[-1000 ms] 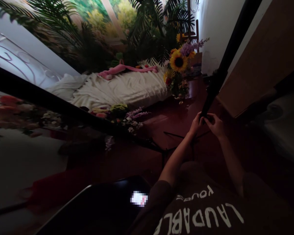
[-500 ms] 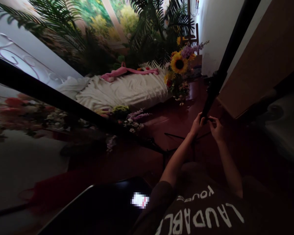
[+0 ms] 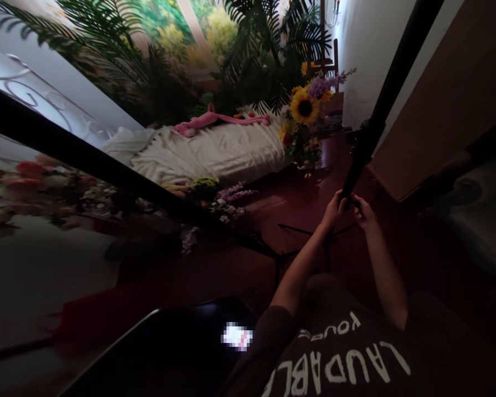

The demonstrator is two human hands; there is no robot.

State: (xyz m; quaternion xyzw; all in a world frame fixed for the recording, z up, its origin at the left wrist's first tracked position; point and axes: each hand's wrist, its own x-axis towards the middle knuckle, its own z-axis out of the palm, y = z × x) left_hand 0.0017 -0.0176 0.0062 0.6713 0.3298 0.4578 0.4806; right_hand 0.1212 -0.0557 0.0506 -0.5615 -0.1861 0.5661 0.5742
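Observation:
A black light stand point(image 3: 391, 82) slants from the top right down to spread legs on the floor. My left hand point(image 3: 334, 209) is wrapped round the lower part of its pole. Close beside it, my right hand point(image 3: 364, 213) pinches a small dark knob at the side of the pole; its fingers partly hide the knob. A dark clamp collar point(image 3: 361, 142) sits higher on the same pole. Another black pole point(image 3: 86, 165) crosses the left half of the view, its lower end near the stand's legs.
A black flat panel point(image 3: 161, 353) lies at the lower left. White cloth point(image 3: 215, 151) covers a low platform with a pink plush toy point(image 3: 206, 119) on it. Sunflowers point(image 3: 305, 107) stand at its right end. A brown board point(image 3: 421, 116) leans at the right.
My right hand's fingers have turned and curled tighter at the knob. My left hand keeps its grip on the pole. The view has shifted slightly.

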